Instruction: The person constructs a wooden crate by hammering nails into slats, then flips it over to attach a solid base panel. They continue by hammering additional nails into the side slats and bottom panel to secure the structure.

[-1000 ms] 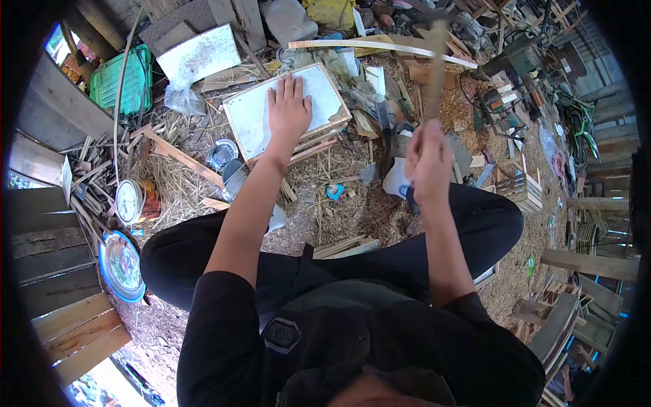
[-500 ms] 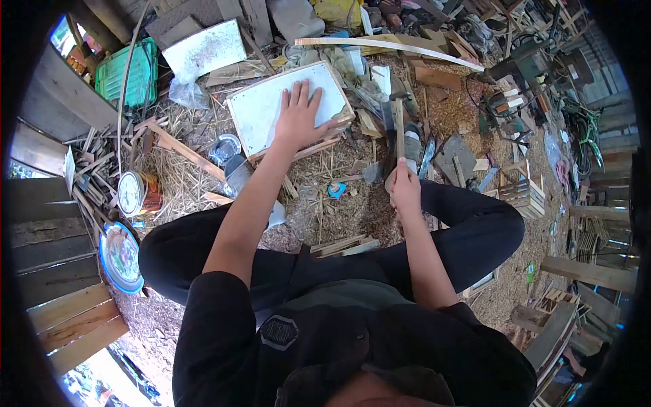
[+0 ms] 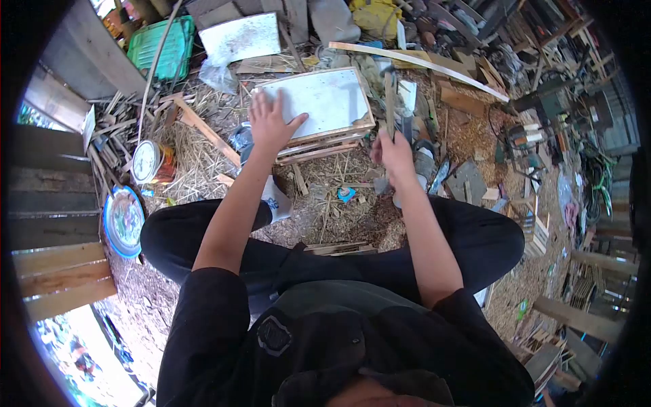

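While the right hand (image 3: 395, 159) is wrapped closed around the handle of a hammer (image 3: 390, 102), the left hand (image 3: 269, 123) lies palm down at the left part of a wooden box (image 3: 325, 102), its fingers spread, thumb well apart, gripping nothing; its fingertips are blurred, and whether they press on the panel or hover just over it cannot be told. Box: on the ground in front of the seated person, white panel uppermost, pale wooden edging around it, slatted side toward the person. Hammer: handle pointing away from the person, head in view just to the right of the box, apart from the panel's right edge. Ground around: straw, shavings and wood scraps, with a small blue object (image 3: 346, 195) between the person's legs. Left side: a paint can (image 3: 145, 163), a blue-rimmed basin (image 3: 124, 222) near it. Beyond the box: a green crate (image 3: 161, 47), a stained white board (image 3: 239, 37) with a clear plastic bag (image 3: 218, 74) just below, and a long curved strip of wood (image 3: 420, 64) to the right.
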### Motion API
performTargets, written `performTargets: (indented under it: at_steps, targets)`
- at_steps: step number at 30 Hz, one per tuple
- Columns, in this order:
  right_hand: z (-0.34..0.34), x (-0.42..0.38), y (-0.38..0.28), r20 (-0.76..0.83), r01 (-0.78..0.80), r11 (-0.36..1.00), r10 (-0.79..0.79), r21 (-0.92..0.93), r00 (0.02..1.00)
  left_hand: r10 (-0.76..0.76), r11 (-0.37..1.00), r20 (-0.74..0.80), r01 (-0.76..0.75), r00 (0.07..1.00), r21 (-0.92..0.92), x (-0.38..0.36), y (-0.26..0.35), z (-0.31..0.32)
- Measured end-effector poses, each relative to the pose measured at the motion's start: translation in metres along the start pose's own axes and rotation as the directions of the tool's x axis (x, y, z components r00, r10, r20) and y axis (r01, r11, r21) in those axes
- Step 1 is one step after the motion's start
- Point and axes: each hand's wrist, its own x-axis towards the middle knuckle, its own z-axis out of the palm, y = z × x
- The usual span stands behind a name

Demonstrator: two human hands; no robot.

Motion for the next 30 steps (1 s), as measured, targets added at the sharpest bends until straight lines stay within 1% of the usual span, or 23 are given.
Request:
performTargets:
  at_steps: [1, 2, 3, 4, 5, 6, 7, 8, 9, 10, 11, 12, 13, 14, 15, 17, 20, 21, 24, 25, 27, 28, 30]
  targets:
    - [0.001, 0.025, 0.005, 0.002, 0.08, 0.992, -0.081, -0.094, 0.997, -0.013, 1.0, -0.008, 0.013, 1.0, 0.013, -0.006, -0.006, -0.001]
    - [0.005, 0.038, 0.01, 0.017, 0.088, 0.992, -0.087, -0.087, 0.996, -0.209, 0.974, -0.024, 0.207, 0.978, -0.088, -0.014, -0.011, -0.004]
    - [0.009, 0.049, 0.015, 0.001, 0.152, 0.977, -0.154, -0.147, 0.988, -0.396, 0.903, -0.024, 0.384, 0.918, -0.192, -0.021, -0.017, -0.004]
    - [0.013, 0.06, 0.021, -0.018, 0.215, 0.954, -0.224, -0.206, 0.974, -0.398, 0.881, -0.046, 0.368, 0.916, -0.296, -0.027, -0.027, 0.002]
    - [0.019, 0.069, 0.03, -0.027, 0.223, 0.955, -0.233, -0.196, 0.972, -0.434, 0.754, 0.132, 0.44, 0.891, -0.488, -0.03, -0.034, 0.008]
    - [0.023, 0.072, 0.045, 0.024, 0.219, 0.961, -0.218, -0.17, 0.976, -0.4, 0.581, 0.324, 0.511, 0.857, -0.634, -0.033, -0.035, 0.013]
    - [0.024, 0.073, 0.059, 0.056, 0.204, 0.969, -0.198, -0.142, 0.979, -0.368, 0.555, 0.297, 0.465, 0.881, -0.69, -0.037, -0.033, 0.015]
    - [0.031, 0.077, 0.068, 0.019, 0.225, 0.964, -0.225, -0.145, 0.974, -0.311, 0.527, 0.279, 0.41, 0.908, -0.744, -0.038, -0.03, 0.018]
    - [0.037, 0.078, 0.072, -0.043, 0.239, 0.96, -0.247, -0.148, 0.968, -0.349, 0.549, 0.253, 0.415, 0.902, -0.725, -0.039, -0.037, 0.035]
    - [0.029, 0.047, 0.035, -0.06, 0.279, 0.915, -0.309, -0.292, 0.949, -0.394, 0.408, 0.364, 0.515, 0.844, -0.754, -0.038, -0.031, 0.024]
    - [0.025, 0.038, 0.027, 0.005, 0.246, 0.963, -0.247, -0.109, 0.969, -0.406, 0.207, 0.443, 0.553, 0.799, -0.807, -0.035, -0.043, 0.041]
    - [0.022, 0.022, 0.015, -0.077, 0.233, 0.948, -0.254, -0.217, 0.964, -0.347, 0.13, 0.564, 0.634, 0.749, -0.762, -0.032, -0.028, 0.007]
    - [0.03, 0.03, 0.034, -0.192, 0.272, 0.928, -0.324, -0.253, 0.926, -0.312, 0.108, 0.538, 0.592, 0.783, -0.799, -0.029, -0.039, 0.019]
    - [0.02, 0.014, 0.021, -0.096, 0.231, 0.947, -0.257, -0.222, 0.962, -0.212, 0.139, 0.491, 0.523, 0.845, -0.841, -0.022, -0.044, 0.023]
    - [0.013, 0.002, 0.011, -0.072, 0.204, 0.945, -0.229, -0.257, 0.971, -0.257, 0.184, 0.544, 0.593, 0.798, -0.784, -0.019, -0.026, -0.006]
    - [0.005, -0.014, 0.008, -0.163, 0.222, 0.932, -0.276, -0.286, 0.947, -0.257, 0.24, 0.544, 0.598, 0.799, -0.765, -0.002, -0.022, -0.014]
    - [-0.011, -0.026, -0.007, -0.327, 0.283, 0.92, -0.364, -0.27, 0.872, -0.163, 0.274, 0.491, 0.518, 0.855, -0.81, 0.014, 0.011, -0.061]
    - [-0.021, -0.032, -0.018, -0.344, 0.291, 0.919, -0.373, -0.267, 0.862, -0.135, 0.297, 0.426, 0.446, 0.895, -0.844, 0.03, 0.011, -0.062]
    - [-0.063, -0.072, -0.08, -0.429, 0.327, 0.897, -0.432, -0.299, 0.793, -0.016, 0.14, 0.441, 0.439, 0.897, -0.888, 0.061, 0.035, -0.119]
    - [-0.077, -0.09, -0.102, -0.431, 0.339, 0.888, -0.45, -0.312, 0.782, 0.09, 0.105, 0.441, 0.432, 0.893, -0.896, 0.065, 0.041, -0.142]
    - [-0.101, -0.122, -0.138, -0.41, 0.346, 0.883, -0.456, -0.316, 0.79, 0.213, 0.043, 0.427, 0.428, 0.879, -0.903, 0.09, 0.024, -0.157]
    - [-0.11, -0.133, -0.152, -0.4, 0.357, 0.874, -0.472, -0.33, 0.785, 0.229, -0.018, 0.334, 0.347, 0.914, -0.938, 0.085, 0.035, -0.175]
    - [-0.125, -0.153, -0.177, -0.463, 0.357, 0.835, -0.535, -0.419, 0.707, 0.255, -0.073, 0.308, 0.335, 0.917, -0.939, 0.091, 0.055, -0.204]
